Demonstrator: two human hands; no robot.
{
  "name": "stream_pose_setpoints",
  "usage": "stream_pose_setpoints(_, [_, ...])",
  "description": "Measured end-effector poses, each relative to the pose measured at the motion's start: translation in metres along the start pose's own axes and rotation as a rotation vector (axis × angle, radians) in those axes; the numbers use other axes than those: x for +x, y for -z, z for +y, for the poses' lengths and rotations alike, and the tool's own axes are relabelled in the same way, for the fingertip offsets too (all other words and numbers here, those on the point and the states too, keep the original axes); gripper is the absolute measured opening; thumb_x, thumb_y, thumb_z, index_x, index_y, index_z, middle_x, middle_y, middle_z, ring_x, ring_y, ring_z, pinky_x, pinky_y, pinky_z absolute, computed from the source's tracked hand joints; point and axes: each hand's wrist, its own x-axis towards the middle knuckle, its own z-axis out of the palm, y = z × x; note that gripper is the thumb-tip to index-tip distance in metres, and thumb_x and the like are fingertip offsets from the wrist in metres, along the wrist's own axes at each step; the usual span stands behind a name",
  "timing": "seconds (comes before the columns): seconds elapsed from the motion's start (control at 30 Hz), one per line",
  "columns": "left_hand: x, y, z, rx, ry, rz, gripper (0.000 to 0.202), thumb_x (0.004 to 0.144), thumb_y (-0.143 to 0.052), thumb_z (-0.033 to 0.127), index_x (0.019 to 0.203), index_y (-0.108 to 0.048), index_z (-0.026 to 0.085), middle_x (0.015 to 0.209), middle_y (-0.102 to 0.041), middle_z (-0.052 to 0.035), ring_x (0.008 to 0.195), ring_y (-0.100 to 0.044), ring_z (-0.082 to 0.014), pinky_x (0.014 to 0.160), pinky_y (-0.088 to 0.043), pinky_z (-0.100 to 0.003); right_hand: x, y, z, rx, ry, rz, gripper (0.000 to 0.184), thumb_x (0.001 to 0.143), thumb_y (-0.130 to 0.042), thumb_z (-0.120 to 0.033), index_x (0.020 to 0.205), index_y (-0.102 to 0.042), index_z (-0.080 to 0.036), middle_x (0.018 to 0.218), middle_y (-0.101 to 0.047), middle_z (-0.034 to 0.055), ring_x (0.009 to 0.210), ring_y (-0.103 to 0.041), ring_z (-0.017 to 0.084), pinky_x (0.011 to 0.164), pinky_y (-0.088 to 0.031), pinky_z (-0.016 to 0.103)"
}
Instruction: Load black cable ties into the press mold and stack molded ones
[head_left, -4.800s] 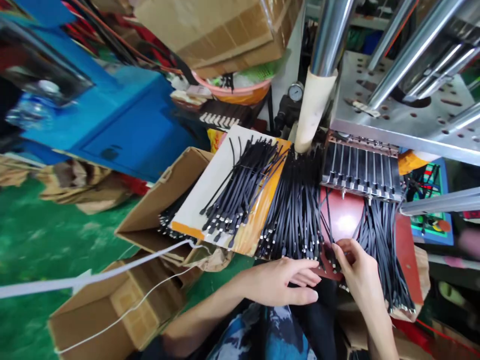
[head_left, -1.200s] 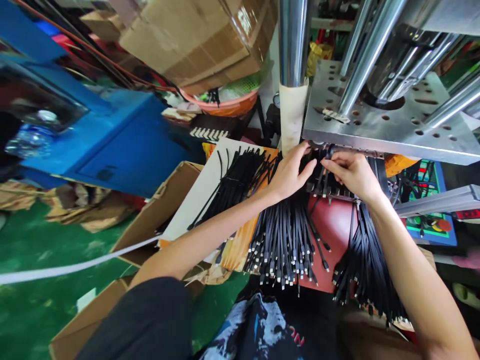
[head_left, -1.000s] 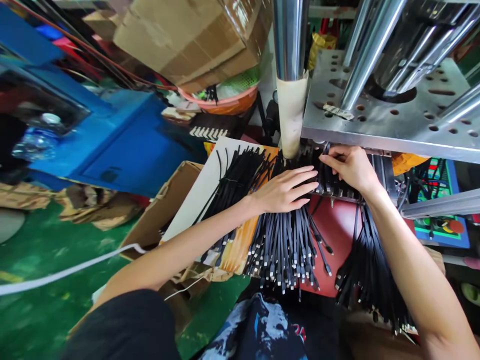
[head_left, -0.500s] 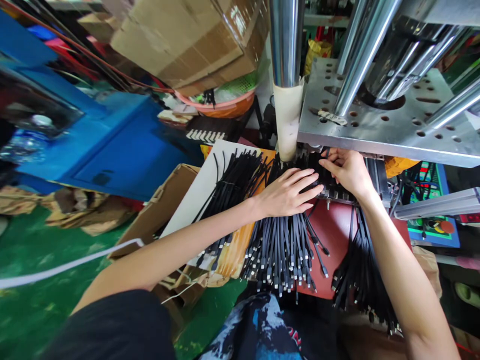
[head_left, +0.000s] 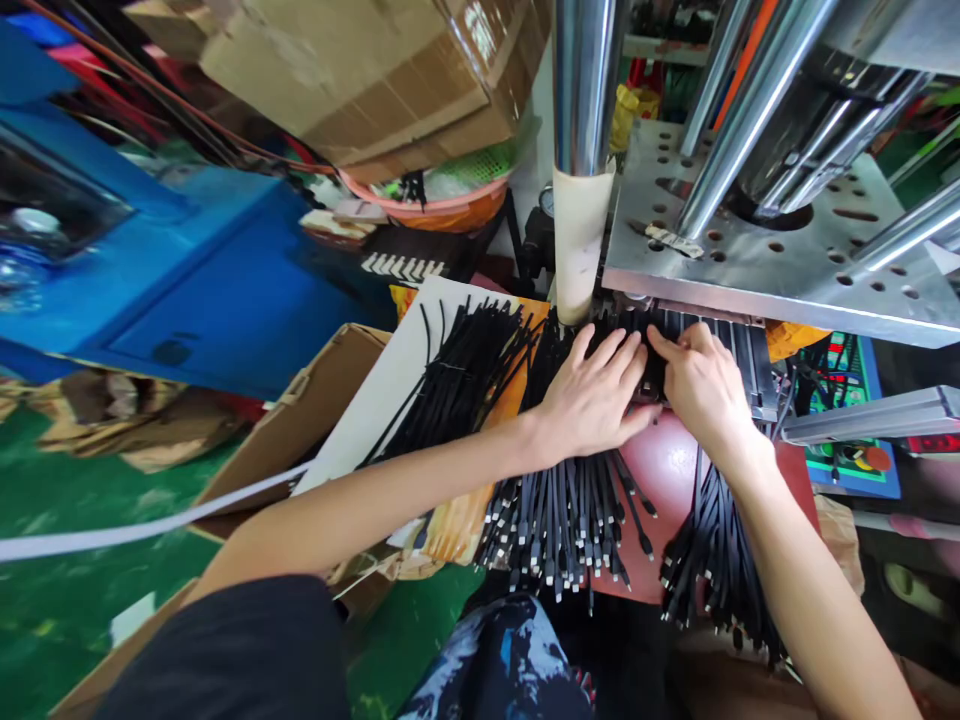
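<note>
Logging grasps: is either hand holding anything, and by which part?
Cannot tell: the left hand and right hand are at the slotted fixture, hiding any hold.

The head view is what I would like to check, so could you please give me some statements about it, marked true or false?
1. A red surface shows between two bundles of black cables. True.
2. The left hand covers part of the black cables in the picture. True.
3. The right hand holds a cardboard box. False: it is at the slotted block.
4. The metal plate has holes in it. True.
5. The cabinet on the left is red. False: the cabinet is blue.
</note>
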Motion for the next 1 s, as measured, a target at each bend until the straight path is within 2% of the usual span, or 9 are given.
stream_pose_setpoints(0.1, [0.029, -0.002, -0.018, -0.023, 0.018, 0.035, 0.06, 0.109, -0.043, 0.04, 0.153, -0.053, 0.0, 0.16, -0.052, -0.0262, 0.151, -0.047, -0.0402, 0.129, -0.023, -0.064, 0.034, -0.007, 0.005, -0.001, -0.031, -0.01, 0.057, 0.099, -0.039, -0.012, 0.149, -0.066, -0.018, 0.118, -0.069, 0.0214, 0.099, -0.068, 0.032, 0.083, -0.054, 0.041])
stream_pose_setpoints(0.23, [0.056, -0.011, -0.041, 0.005, -0.018, 0.037, 0.054, 0.11, -0.04, 0.032, 0.149, -0.055, -0.002, 0.144, -0.066, -0.0272, 0.135, -0.062, -0.0378, 0.119, -0.038, -0.058, 0.054, -0.008, 0.011, 0.004, -0.075, -0.057, 0.054, 0.099, -0.042, -0.012, 0.146, -0.067, -0.021, 0.121, -0.074, 0.0208, 0.104, -0.071, 0.035, 0.085, -0.054, 0.043])
stream_pose_setpoints(0.4, [0.078, -0.019, -0.06, 0.072, -0.049, 0.077, 0.045, 0.109, -0.037, 0.026, 0.117, -0.073, 0.002, 0.11, -0.078, -0.0241, 0.106, -0.073, -0.0343, 0.106, -0.047, -0.052, 0.062, -0.008, 0.016, 0.012, -0.129, -0.078, 0.049, 0.1, -0.043, -0.013, 0.14, -0.071, -0.021, 0.119, -0.075, 0.0206, 0.104, -0.072, 0.035, 0.089, -0.054, 0.045])
stream_pose_setpoints(0.47, [0.088, -0.022, -0.066, 0.095, -0.054, 0.095, 0.04, 0.106, -0.04, 0.022, 0.106, -0.076, 0.004, 0.106, -0.078, -0.0233, 0.103, -0.073, -0.0333, 0.104, -0.047, -0.05, 0.058, -0.006, 0.019, 0.038, -0.111, -0.069, 0.054, 0.098, -0.041, -0.012, 0.144, -0.068, -0.018, 0.122, -0.073, 0.0218, 0.107, -0.071, 0.036, 0.091, -0.055, 0.047])
stream_pose_setpoints(0.57, [0.101, -0.027, -0.072, 0.075, -0.058, 0.108, 0.034, 0.102, -0.045, 0.018, 0.103, -0.076, 0.005, 0.104, -0.078, -0.0219, 0.107, -0.071, -0.033, 0.102, -0.048, -0.047, 0.035, -0.003, 0.023, 0.133, -0.012, -0.037, 0.062, 0.093, -0.042, -0.009, 0.152, -0.061, -0.014, 0.127, -0.066, 0.022, 0.112, -0.069, 0.034, 0.095, -0.056, 0.045])
stream_pose_setpoints(0.7, [0.105, -0.032, -0.073, 0.018, -0.035, 0.104, 0.032, 0.101, -0.047, 0.018, 0.104, -0.076, 0.005, 0.099, -0.077, -0.0221, 0.104, -0.072, -0.0338, 0.095, -0.049, -0.045, -0.001, -0.003, 0.013, 0.15, 0.052, 0.017, 0.062, 0.092, -0.04, -0.007, 0.147, -0.067, -0.016, 0.118, -0.061, 0.017, 0.104, -0.067, 0.028, 0.091, -0.058, 0.04])
stream_pose_setpoints(0.8, [0.108, -0.033, -0.072, -0.006, 0.006, 0.093, 0.033, 0.1, -0.046, 0.016, 0.106, -0.076, 0.005, 0.1, -0.077, -0.0232, 0.103, -0.072, -0.0347, 0.093, -0.051, -0.046, 0.005, -0.004, 0.001, 0.017, -0.032, 0.003, 0.061, 0.095, -0.041, -0.008, 0.149, -0.066, -0.02, 0.115, -0.062, 0.0168, 0.094, -0.068, 0.028, 0.078, -0.056, 0.038])
stream_pose_setpoints(0.93, [0.114, -0.029, -0.071, -0.065, 0.056, 0.069, 0.032, 0.1, -0.047, 0.013, 0.109, -0.076, 0.005, 0.106, -0.078, -0.0231, 0.105, -0.074, -0.0352, 0.097, -0.054, -0.047, 0.03, 0.008, -0.006, -0.066, -0.15, -0.129, 0.062, 0.097, -0.045, -0.01, 0.156, -0.058, -0.024, 0.119, -0.066, 0.0187, 0.081, -0.07, 0.027, 0.07, -0.053, 0.037])
stream_pose_setpoints(1.0, [0.104, -0.025, -0.066, -0.106, 0.067, 0.07, 0.032, 0.101, -0.046, 0.012, 0.116, -0.074, 0.005, 0.115, -0.077, -0.0224, 0.113, -0.073, -0.034, 0.102, -0.054, -0.046, 0.017, 0.015, -0.008, -0.022, -0.119, -0.11, 0.062, 0.098, -0.044, -0.011, 0.158, -0.055, -0.021, 0.122, -0.066, 0.0193, 0.084, -0.071, 0.028, 0.072, -0.053, 0.038])
